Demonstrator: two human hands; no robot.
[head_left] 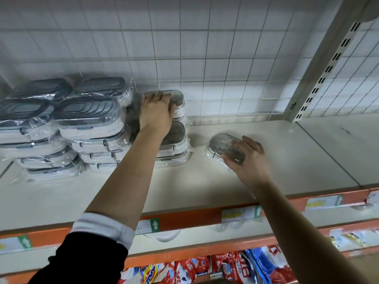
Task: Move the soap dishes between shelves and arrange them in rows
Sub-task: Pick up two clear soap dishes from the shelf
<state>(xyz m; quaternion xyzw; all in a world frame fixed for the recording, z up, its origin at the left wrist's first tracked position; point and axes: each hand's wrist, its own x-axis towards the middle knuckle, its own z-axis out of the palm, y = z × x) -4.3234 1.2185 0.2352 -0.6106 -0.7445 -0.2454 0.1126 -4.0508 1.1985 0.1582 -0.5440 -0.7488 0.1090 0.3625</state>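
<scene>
Soap dishes, plastic-wrapped white ovals with grey ribbed lids, one clasped by left hand, another by right hand

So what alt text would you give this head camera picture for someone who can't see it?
A person's left hand grips the top grey-lidded, plastic-wrapped soap dish of a stack on a white shop shelf, while the right hand holds a single wrapped dish to its right. More wrapped stacks fill the shelf's left.
</scene>
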